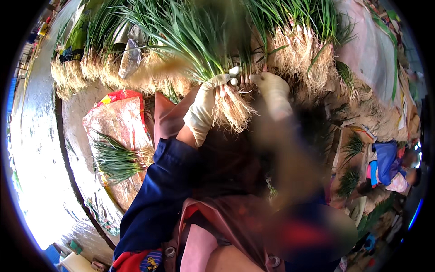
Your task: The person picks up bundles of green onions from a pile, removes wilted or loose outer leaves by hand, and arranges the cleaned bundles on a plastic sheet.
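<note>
At gloved hands (202, 108), rooted bunch (232, 109), left one gripping

The person's left hand (199, 109), in a pale glove, is closed around a bunch (232, 110) of long green plants – its light roots hang below the fingers. The right hand (274, 92), also gloved, is just beside it, with the fingertips near some thin stems; its forearm is blurred. Behind the hands, more rooted bunches (301, 50) are lying in a row. At the left, a small bunch (118, 158) lies on a plastic bag (120, 111) with red edge – and at the far right sits another person (386, 163).
</note>
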A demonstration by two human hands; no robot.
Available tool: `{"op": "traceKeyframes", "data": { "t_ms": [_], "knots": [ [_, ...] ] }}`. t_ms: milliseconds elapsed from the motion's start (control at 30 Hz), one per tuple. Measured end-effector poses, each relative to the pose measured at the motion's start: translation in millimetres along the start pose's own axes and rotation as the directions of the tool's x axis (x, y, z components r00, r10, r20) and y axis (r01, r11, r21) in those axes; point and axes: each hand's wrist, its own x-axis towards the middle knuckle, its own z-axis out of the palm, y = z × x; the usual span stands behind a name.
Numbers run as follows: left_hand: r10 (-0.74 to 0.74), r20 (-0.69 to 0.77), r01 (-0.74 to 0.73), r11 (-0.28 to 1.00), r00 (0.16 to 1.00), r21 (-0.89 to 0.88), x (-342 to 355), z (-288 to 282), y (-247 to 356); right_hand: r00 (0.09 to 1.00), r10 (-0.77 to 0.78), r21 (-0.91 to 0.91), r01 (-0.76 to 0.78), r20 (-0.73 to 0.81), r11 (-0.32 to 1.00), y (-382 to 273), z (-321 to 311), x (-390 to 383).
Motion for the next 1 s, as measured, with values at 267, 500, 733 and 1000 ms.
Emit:
{"op": "traceKeyframes", "data": {
  "t_ms": [267, 500, 733, 1000],
  "knots": [
    [0.022, -0.082, -0.004, 0.976, 0.996, 0.218, -18, 31, 8, 0.955, -0.178, 0.381, 0.260, -0.236, 0.887, -6, -3, -26],
    [0.003, -0.101, 0.009, 0.993, 0.995, 0.121, -10, 35, 3, 0.947, -0.194, 0.794, 0.320, -0.255, 0.517, 2, -21, -61],
    [0.088, -0.070, -0.057, 0.933, 0.994, 0.354, -6, 4, 8, 0.987, -0.140, 0.948, 0.121, -0.082, 0.295, 151, -29, -130],
    [0.033, -0.078, -0.010, 0.961, 0.996, 0.278, -16, 19, 5, 0.941, 0.045, 0.472, 0.127, -0.336, 0.873, 80, 18, -89]
  ]
}}
